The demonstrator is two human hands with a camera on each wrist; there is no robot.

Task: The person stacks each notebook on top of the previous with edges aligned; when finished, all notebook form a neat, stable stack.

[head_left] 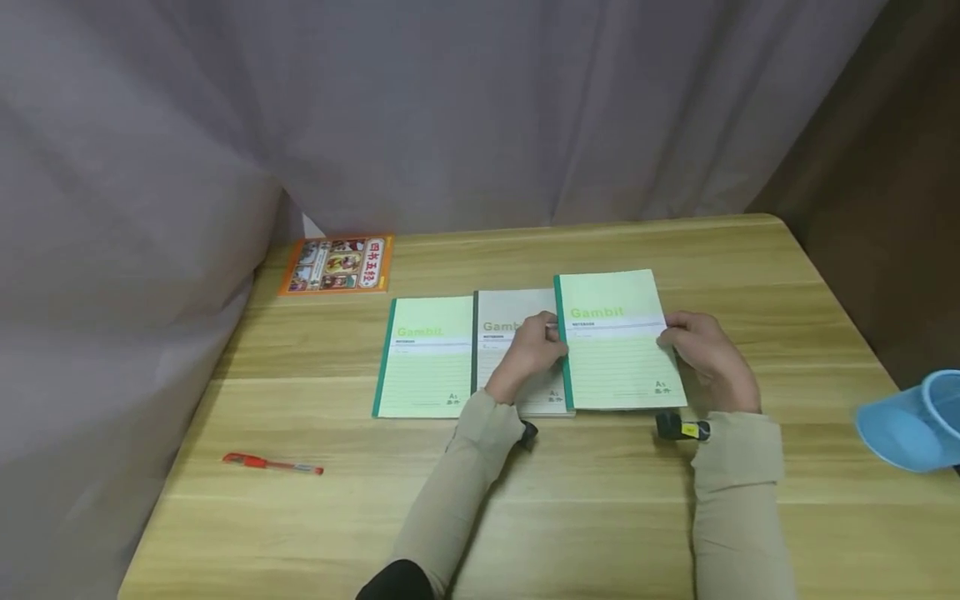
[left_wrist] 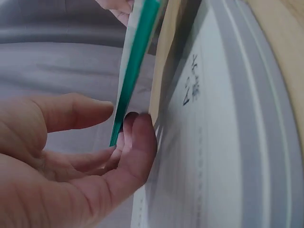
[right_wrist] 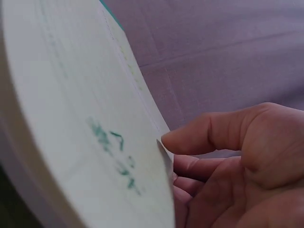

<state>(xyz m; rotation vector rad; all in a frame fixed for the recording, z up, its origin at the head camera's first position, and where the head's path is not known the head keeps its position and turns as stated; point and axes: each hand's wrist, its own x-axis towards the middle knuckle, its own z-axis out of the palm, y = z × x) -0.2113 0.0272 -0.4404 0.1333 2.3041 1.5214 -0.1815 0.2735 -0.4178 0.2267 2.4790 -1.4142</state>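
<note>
You had the green notebook pinched: left hand at its spine, right hand opposite, gray notebook alongside.

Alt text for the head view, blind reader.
A person's left hand and right hand hold a green notebook by its sides over a wooden table. To its left lie a gray notebook and another green notebook. An orange book and red pen lie farther left; a blue cup sits far right.

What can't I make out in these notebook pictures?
Head view: part of the grey notebook, behind the left hand and held green notebook.
Head view: the right side of the blue container, cut off by the picture edge.
Right wrist view: the green print, too blurred to read.
</note>
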